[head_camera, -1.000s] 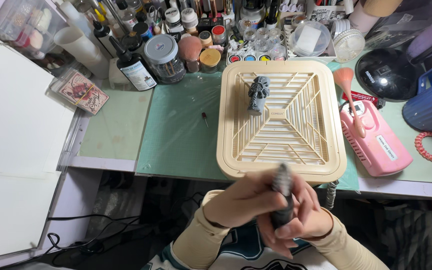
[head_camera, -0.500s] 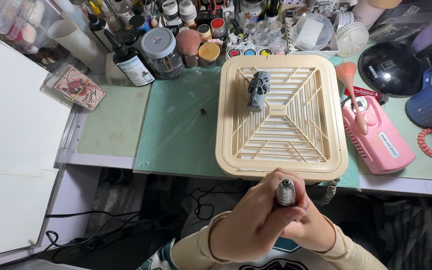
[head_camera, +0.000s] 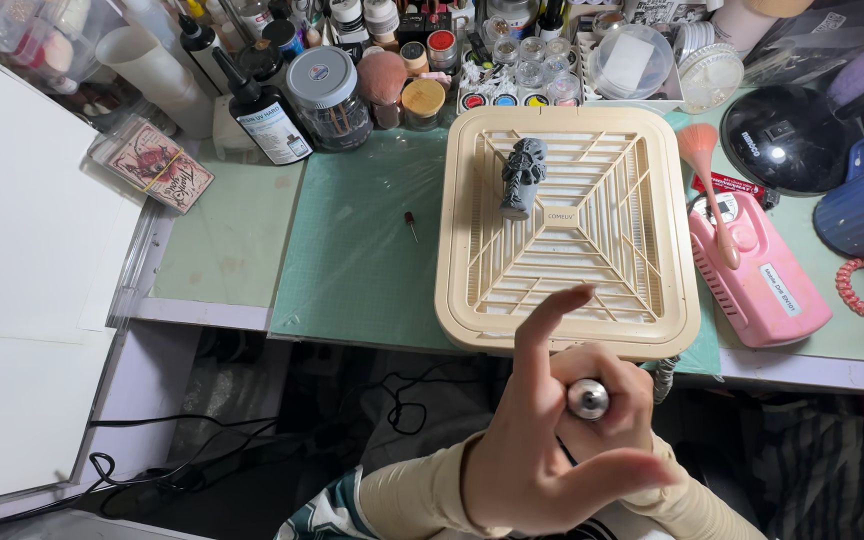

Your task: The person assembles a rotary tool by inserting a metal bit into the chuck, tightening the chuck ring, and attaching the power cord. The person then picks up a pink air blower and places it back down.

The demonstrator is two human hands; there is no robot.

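Gripping upright metal-tipped tool [head_camera: 588, 398], both hands [head_camera: 552, 440] closed around it, left in front; grey figurine [head_camera: 523, 177] lies far, on cream grille tray [head_camera: 462, 290].

My left hand [head_camera: 537, 440] curled over my right hand [head_camera: 632, 410], forefinger raised far, thumb hooked rightward, both near.

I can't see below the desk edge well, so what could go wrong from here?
1. The left hand and the right hand hold the rotary tool over open floor, not the desk; a slip might drop it among the cables.
2. The small bit lies loose on the green cutting mat and could roll away.
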